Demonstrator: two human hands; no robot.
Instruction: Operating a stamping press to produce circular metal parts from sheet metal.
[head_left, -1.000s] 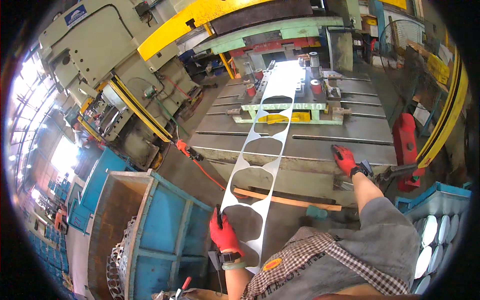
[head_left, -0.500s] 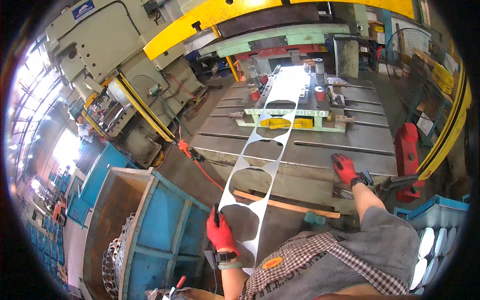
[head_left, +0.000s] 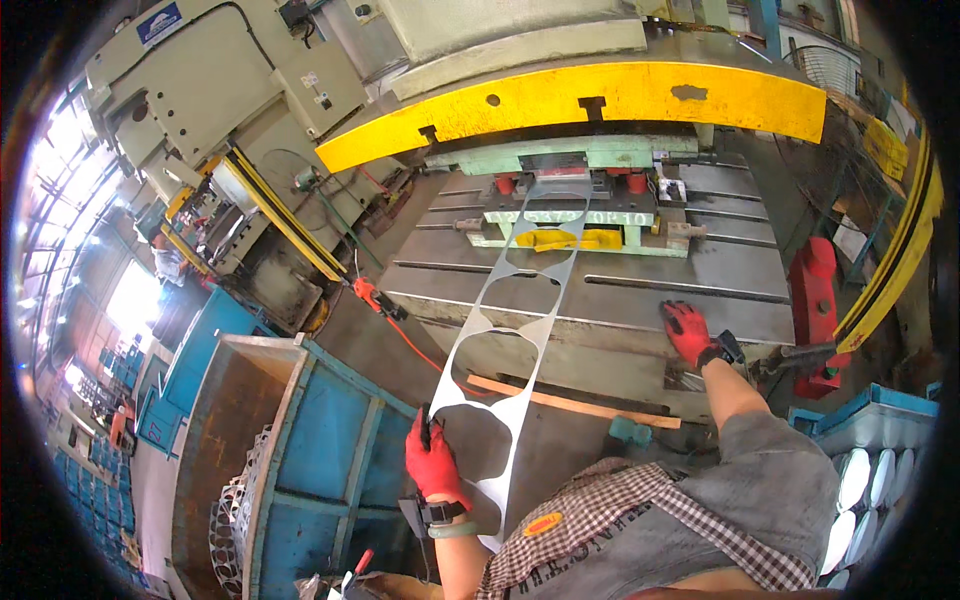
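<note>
A long sheet-metal strip (head_left: 513, 408) with a row of large round holes slants from near my body into the press. My left hand (head_left: 436, 465), in a red glove, is closed on the strip's left edge close to its near end. The strip's far end is hidden inside the die set (head_left: 560, 217), whose upper half is down. On the right, my red-gloved right hand (head_left: 688, 335) lies at the front edge of the press bed (head_left: 690, 275), fingers stretched out, holding nothing.
The yellow-faced press ram (head_left: 570, 105) sits low over the die. At left stands a blue bin (head_left: 330, 440) holding punched scrap. A red pedestal (head_left: 815, 315) and a blue container (head_left: 880, 415) with round discs are at right. A wooden strip (head_left: 570, 402) lies below the bed.
The yellow ram and upper die have come down over the strip, covering its far end. My left hand has shifted slightly left with the strip; my right hand stays almost in place.
</note>
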